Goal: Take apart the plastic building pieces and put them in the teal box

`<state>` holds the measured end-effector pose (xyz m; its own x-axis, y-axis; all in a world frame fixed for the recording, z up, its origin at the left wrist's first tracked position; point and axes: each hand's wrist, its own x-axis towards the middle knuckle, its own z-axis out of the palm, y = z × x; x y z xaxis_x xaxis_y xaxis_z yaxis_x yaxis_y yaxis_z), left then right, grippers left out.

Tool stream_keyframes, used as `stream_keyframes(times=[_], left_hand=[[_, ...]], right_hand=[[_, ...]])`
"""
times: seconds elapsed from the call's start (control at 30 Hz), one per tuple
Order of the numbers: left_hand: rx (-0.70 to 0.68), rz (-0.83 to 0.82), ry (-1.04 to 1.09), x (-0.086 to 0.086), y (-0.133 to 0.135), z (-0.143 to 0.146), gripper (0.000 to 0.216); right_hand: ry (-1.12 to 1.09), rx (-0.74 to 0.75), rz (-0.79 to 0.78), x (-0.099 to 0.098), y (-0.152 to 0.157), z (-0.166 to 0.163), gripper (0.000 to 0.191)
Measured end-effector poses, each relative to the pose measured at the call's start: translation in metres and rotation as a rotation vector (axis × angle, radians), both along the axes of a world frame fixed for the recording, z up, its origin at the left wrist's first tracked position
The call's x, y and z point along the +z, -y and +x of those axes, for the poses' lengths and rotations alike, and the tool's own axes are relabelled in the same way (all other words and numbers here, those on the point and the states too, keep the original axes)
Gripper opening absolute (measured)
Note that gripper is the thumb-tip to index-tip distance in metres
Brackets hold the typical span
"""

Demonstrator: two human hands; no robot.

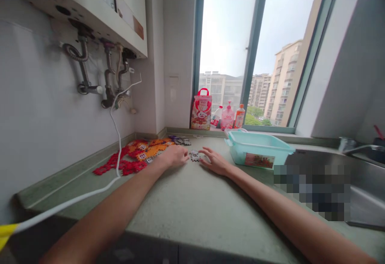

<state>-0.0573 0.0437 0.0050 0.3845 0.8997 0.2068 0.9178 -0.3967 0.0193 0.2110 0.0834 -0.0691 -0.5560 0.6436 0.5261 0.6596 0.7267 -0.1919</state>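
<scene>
While the right hand (215,160) has its fingers spread and curved at the right edge of a little gray piece (195,156), the left hand (178,156) sits just left of that same piece with its fingers curled in, and honestly I can't tell whether they're pinching anything. Can't say for sure if the right fingertips actually touch the gray piece either, they're super close. It's on the green counter (186,208), right between the two hands. Go further left of the gray piece and you hit a messy spread of red pieces (116,164) and orange pieces (156,146), with a white cord (75,200) running across the red end. Off to the right of the gray piece is an aqua tub (240,156) with a picture label on its front, and past that, further right, a metal sink (365,188). Behind the gray piece, on the window ledge, you've got a red and pink bag (201,111) with a handle, a pink pump bottle (227,117) and an orange bottle (240,116).
</scene>
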Motion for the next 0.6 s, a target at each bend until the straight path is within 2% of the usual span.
stream_keyframes(times=[0.07,0.17,0.3,0.37,0.43,0.6], left_hand=[[0.194,-0.042,-0.044,0.016,-0.001,-0.019,0.032],[0.347,-0.063,-0.050,0.036,-0.004,-0.053,0.037],[0.524,-0.198,-0.053,0.043,-0.008,-0.081,0.038],[0.528,-0.317,-0.034,0.038,-0.009,-0.082,0.032],[0.462,-0.398,-0.008,0.030,-0.010,-0.076,0.025],[0.307,-0.437,0.072,0.011,-0.009,-0.048,0.016]], right_hand=[[0.018,0.004,0.008,0.000,0.004,0.003,0.047],[0.023,-0.003,0.022,0.002,0.008,0.005,0.044],[0.033,0.000,0.031,0.004,0.010,0.005,0.043],[0.040,0.001,0.026,0.004,0.011,0.004,0.043],[0.043,0.003,0.025,0.005,0.013,0.004,0.044],[0.065,-0.002,0.010,0.007,0.017,0.004,0.044]])
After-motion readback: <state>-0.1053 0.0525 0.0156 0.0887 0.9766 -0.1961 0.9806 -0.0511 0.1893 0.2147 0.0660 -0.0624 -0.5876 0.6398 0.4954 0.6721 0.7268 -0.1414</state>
